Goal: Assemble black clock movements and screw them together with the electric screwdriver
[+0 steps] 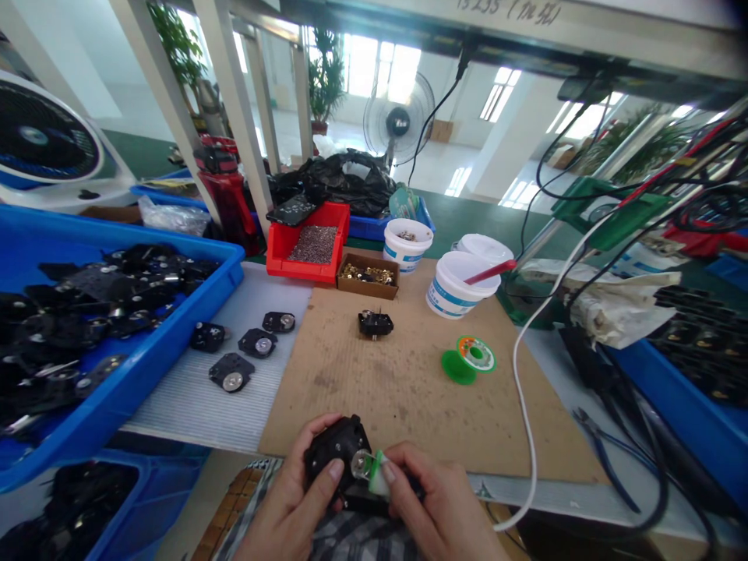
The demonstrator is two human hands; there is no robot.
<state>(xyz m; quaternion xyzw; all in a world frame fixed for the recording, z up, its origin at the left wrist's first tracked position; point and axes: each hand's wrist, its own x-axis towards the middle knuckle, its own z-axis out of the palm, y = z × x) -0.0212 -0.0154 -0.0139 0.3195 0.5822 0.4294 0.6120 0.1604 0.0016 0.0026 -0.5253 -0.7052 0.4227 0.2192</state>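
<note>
Low in the head view, at the near edge of the bench, my left hand grips a black plastic part with its thumb on top. My right hand is closed on a small clear and green piece pressed against that black part. Both hands sit just over the front edge of a brown cardboard mat. Another black part lies alone farther back on the mat. A green solder spool lies to its right.
A blue bin of black parts stands left, with several black parts on the white ribbed sheet beside it. At the back are a red bin, a brown box of brass pieces and white tubs. A white cable, pliers and another blue bin lie right.
</note>
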